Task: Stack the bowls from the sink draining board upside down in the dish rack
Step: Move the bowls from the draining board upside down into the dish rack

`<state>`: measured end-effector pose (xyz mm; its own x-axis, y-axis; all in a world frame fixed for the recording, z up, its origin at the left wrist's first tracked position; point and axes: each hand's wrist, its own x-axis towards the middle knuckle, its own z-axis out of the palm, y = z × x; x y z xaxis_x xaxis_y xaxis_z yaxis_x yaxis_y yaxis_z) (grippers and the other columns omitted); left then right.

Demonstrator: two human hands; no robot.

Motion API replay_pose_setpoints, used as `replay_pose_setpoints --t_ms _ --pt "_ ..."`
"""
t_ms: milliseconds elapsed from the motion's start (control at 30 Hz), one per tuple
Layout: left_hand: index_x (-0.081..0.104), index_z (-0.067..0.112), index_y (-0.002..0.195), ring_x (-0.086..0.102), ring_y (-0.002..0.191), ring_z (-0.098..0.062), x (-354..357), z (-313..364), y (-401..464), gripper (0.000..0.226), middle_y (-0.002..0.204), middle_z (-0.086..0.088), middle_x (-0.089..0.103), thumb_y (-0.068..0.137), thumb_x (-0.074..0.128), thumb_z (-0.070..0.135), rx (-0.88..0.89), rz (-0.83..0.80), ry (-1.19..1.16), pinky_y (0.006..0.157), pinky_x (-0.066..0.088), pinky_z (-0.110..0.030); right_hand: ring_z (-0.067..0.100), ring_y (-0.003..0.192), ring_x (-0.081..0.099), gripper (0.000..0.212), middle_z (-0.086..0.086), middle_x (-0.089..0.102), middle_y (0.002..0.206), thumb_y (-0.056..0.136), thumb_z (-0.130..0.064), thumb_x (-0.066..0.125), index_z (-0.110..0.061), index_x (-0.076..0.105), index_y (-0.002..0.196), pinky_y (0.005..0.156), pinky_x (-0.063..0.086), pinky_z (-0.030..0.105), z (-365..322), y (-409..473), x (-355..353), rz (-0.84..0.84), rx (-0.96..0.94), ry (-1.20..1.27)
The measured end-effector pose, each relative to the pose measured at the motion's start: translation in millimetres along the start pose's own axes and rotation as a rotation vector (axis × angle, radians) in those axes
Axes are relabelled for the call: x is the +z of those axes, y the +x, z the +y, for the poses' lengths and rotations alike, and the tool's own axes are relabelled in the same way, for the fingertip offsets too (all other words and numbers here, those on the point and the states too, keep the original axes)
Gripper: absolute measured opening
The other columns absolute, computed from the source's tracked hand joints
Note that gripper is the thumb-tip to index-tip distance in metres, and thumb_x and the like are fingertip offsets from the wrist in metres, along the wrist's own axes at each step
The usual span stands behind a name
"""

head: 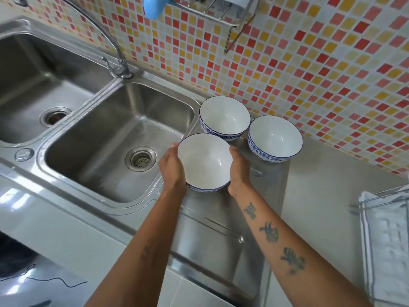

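Both hands are cupped around one white porcelain bowl with a blue patterned outside (204, 161), mouth up, over the stainless steel draining board (314, 187) just right of the sink basin (115, 138). The left hand (172, 168) presses its left side and the right hand (239, 171) its right, fingers curled under and out of sight. Two matching blue-and-white bowls stand upright behind it: one (224, 117) near the tiled wall, the other (275, 138) to its right, nearly touching. A wire dish rack lined with a white cloth (385, 238) sits at the far right edge.
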<state>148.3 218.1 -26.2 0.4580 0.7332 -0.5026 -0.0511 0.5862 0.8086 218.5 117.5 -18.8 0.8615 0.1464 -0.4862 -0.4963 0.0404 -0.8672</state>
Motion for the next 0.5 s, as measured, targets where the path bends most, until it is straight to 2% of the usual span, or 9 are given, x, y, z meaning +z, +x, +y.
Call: replay_pose_setpoints --t_ms 133,233,267,333,433,500 --pt "0.071 0.020 0.081 0.065 0.086 -0.025 2.3 6.0 -20.2 0.029 0.082 -0.001 0.070 0.100 0.049 0.024 0.011 0.000 -0.054 0.087 0.053 -0.041 0.023 0.102 0.061 0.020 0.003 0.067 0.104 0.094 -0.020 0.052 -0.023 0.068 0.082 0.098 0.048 0.041 -8.7 -13.4 -3.5 0.019 -0.046 -0.006" --pt "0.072 0.021 0.079 0.064 0.085 -0.023 2.8 13.0 -38.8 0.029 0.082 -0.001 0.069 0.099 0.051 0.024 0.049 -0.001 -0.047 0.086 0.053 -0.039 0.019 0.096 0.061 0.022 -0.005 0.068 0.095 0.096 -0.026 0.050 -0.027 0.066 0.082 0.088 0.050 0.037 -22.2 -29.7 -10.3 -0.004 -0.071 -0.025" --pt "0.072 0.021 0.080 0.064 0.086 -0.023 3.9 16.4 -46.1 0.028 0.083 -0.001 0.069 0.099 0.052 0.025 0.067 -0.007 -0.038 0.087 0.053 -0.040 0.018 0.097 0.062 0.022 -0.007 0.069 0.096 0.097 -0.031 0.048 -0.029 0.066 0.083 0.089 0.051 0.038 -29.0 -38.3 -13.2 -0.022 -0.065 -0.024" --pt "0.072 0.021 0.081 0.064 0.087 -0.022 9.8 27.6 -65.0 0.026 0.083 0.000 0.070 0.098 0.053 0.025 0.108 -0.022 -0.049 0.088 0.054 -0.042 0.020 0.108 0.063 0.021 -0.005 0.069 0.112 0.096 -0.044 0.046 -0.036 0.065 0.094 0.098 0.051 0.045 -44.2 -55.6 -20.3 -0.053 -0.068 -0.048" --pt "0.076 0.025 0.078 0.066 0.090 -0.020 21.7 50.0 -96.5 0.028 0.080 0.005 0.072 0.097 0.055 0.027 0.165 -0.071 -0.077 0.089 0.055 -0.044 0.023 0.115 0.061 0.038 -0.003 0.065 0.126 0.094 -0.055 0.042 -0.036 0.060 0.121 0.101 0.049 0.050 -71.2 -81.4 -34.6 -0.059 -0.084 -0.051" --pt "0.077 0.026 0.080 0.066 0.090 -0.019 31.3 66.4 -124.0 0.029 0.082 0.005 0.072 0.098 0.054 0.028 0.212 -0.130 -0.108 0.084 0.054 -0.041 0.024 0.115 0.061 0.040 -0.003 0.066 0.125 0.093 -0.059 0.041 -0.036 0.061 0.118 0.103 0.047 0.050 -97.3 -105.8 -46.9 -0.042 -0.118 -0.044"
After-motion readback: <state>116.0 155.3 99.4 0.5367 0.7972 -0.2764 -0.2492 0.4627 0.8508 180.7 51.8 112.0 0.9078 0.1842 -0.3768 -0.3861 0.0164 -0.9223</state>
